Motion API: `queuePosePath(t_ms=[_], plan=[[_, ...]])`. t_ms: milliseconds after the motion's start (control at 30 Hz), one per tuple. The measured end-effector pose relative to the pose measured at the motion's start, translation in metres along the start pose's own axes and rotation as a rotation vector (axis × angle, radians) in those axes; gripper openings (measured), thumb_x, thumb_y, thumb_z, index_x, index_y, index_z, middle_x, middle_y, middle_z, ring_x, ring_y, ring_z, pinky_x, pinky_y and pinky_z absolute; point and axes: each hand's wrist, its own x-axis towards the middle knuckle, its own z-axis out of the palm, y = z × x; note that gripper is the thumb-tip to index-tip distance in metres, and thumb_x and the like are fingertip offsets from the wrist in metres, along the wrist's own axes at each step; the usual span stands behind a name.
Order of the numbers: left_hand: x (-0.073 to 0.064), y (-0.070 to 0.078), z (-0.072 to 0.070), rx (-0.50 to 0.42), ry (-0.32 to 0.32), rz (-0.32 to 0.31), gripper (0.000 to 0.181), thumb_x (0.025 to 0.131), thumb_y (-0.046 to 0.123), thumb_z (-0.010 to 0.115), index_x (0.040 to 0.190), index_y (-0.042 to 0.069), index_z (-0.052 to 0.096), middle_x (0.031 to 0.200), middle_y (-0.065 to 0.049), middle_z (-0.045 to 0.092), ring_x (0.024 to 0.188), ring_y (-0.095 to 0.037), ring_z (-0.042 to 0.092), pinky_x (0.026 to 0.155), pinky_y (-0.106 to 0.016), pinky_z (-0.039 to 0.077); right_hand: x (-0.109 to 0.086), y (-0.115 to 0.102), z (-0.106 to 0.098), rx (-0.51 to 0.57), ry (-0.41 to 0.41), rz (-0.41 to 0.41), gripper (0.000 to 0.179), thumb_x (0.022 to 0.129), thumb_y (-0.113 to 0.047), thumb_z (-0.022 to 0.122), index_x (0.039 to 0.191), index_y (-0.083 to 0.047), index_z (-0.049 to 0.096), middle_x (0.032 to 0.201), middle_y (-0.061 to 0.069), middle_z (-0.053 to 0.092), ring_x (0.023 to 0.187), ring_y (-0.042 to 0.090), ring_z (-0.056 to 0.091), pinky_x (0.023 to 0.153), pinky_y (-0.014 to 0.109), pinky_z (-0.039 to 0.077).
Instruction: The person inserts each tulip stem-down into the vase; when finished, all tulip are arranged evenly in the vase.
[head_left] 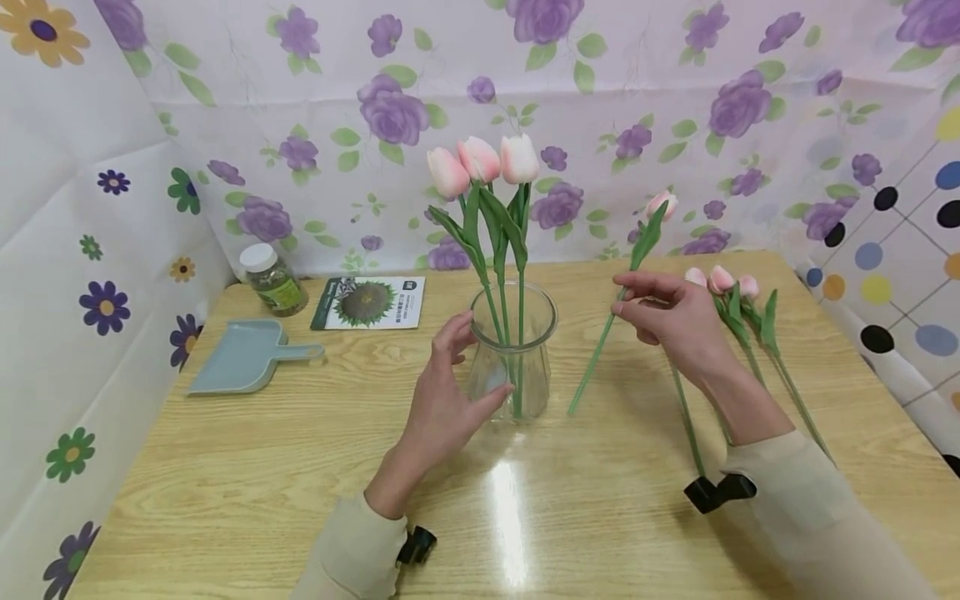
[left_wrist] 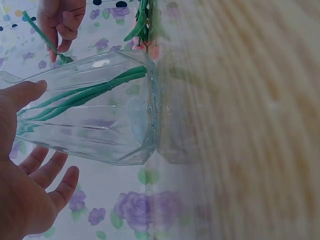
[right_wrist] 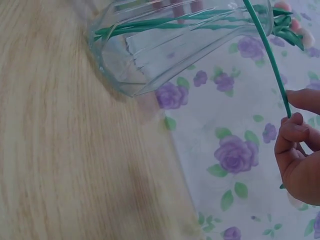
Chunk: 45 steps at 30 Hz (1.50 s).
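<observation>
A clear glass vase [head_left: 531, 383] stands upright on the table with three pale pink tulips [head_left: 480, 160] in it, their green stems [left_wrist: 90, 95] crossing inside the glass. My left hand [head_left: 450, 400] holds the vase from its left side, thumb across the front and fingers bent by the rim. To the right of the vase, my right hand [head_left: 671, 321] pinches a single tulip [head_left: 647, 242] by its stem between thumb and fingers. That tulip leans, bloom up and stem end low, beside the vase. In the right wrist view the pinched stem [right_wrist: 270, 55] passes in front of the vase's mouth.
Several more tulips [head_left: 772, 325] lie on the table [head_left: 315, 483] at the right, partly behind my right forearm. At the back left are a lidded jar [head_left: 273, 283], a seed packet with a sunflower picture [head_left: 367, 302] and a grey-blue dustpan [head_left: 240, 358]. Flowered cloth [head_left: 315, 208] hangs behind.
</observation>
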Motion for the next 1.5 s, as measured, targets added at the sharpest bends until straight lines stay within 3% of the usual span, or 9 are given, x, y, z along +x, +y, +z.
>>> queuePosePath(t_ms=[233, 433, 733, 1100, 1333, 1500], plan=[[0.001, 0.000, -0.001, -0.009, 0.000, -0.006, 0.106, 0.079, 0.009, 0.093, 0.158, 0.018, 0.022, 0.143, -0.022, 0.061, 0.133, -0.037, 0.062, 0.104, -0.056, 0.054, 0.005, -0.014, 0.006, 0.060, 0.103, 0.018, 0.027, 0.095, -0.011, 0.079, 0.122, -0.013, 0.077, 0.094, -0.006, 0.068, 0.059, 0.010, 0.042, 0.057, 0.036, 0.027], [0.002, 0.002, -0.001, -0.015, -0.003, -0.020, 0.106, 0.079, 0.009, 0.093, 0.158, 0.018, 0.023, 0.143, -0.022, 0.060, 0.134, -0.037, 0.062, 0.105, -0.056, 0.053, 0.009, -0.023, 0.010, 0.131, 0.151, -0.023, 0.029, 0.094, -0.008, 0.079, 0.123, -0.012, 0.077, 0.095, -0.003, 0.065, 0.063, 0.012, 0.044, 0.055, 0.029, 0.035], [0.001, 0.001, 0.000, -0.009, -0.003, -0.012, 0.106, 0.079, 0.010, 0.093, 0.158, 0.018, 0.023, 0.142, -0.019, 0.059, 0.133, -0.037, 0.062, 0.104, -0.058, 0.054, 0.014, -0.030, 0.018, 0.239, 0.195, -0.090, 0.029, 0.092, -0.004, 0.080, 0.121, -0.007, 0.077, 0.091, -0.001, 0.065, 0.059, 0.012, 0.044, 0.053, 0.029, 0.031], [0.000, 0.001, 0.000, 0.005, 0.006, 0.002, 0.107, 0.079, 0.010, 0.094, 0.157, 0.019, 0.022, 0.141, -0.018, 0.060, 0.132, -0.036, 0.063, 0.104, -0.055, 0.054, 0.018, -0.038, 0.027, 0.239, 0.270, -0.132, 0.026, 0.089, -0.001, 0.082, 0.115, -0.007, 0.078, 0.089, 0.000, 0.065, 0.060, 0.012, 0.047, 0.051, 0.029, 0.029], [0.000, 0.002, -0.001, 0.001, 0.007, 0.012, 0.106, 0.079, 0.009, 0.093, 0.157, 0.018, 0.022, 0.140, -0.021, 0.062, 0.132, -0.037, 0.063, 0.103, -0.057, 0.054, 0.019, -0.040, 0.030, 0.281, 0.277, -0.160, 0.028, 0.088, 0.004, 0.081, 0.114, -0.006, 0.079, 0.089, 0.001, 0.065, 0.067, 0.009, 0.060, 0.049, 0.025, 0.034], [0.000, 0.002, -0.001, 0.002, 0.006, 0.010, 0.107, 0.079, 0.009, 0.094, 0.157, 0.018, 0.022, 0.141, -0.020, 0.061, 0.132, -0.037, 0.063, 0.103, -0.057, 0.054, 0.019, -0.040, 0.033, 0.255, 0.282, -0.189, 0.028, 0.088, 0.003, 0.081, 0.115, -0.007, 0.079, 0.089, 0.000, 0.066, 0.066, 0.008, 0.061, 0.049, 0.024, 0.035]])
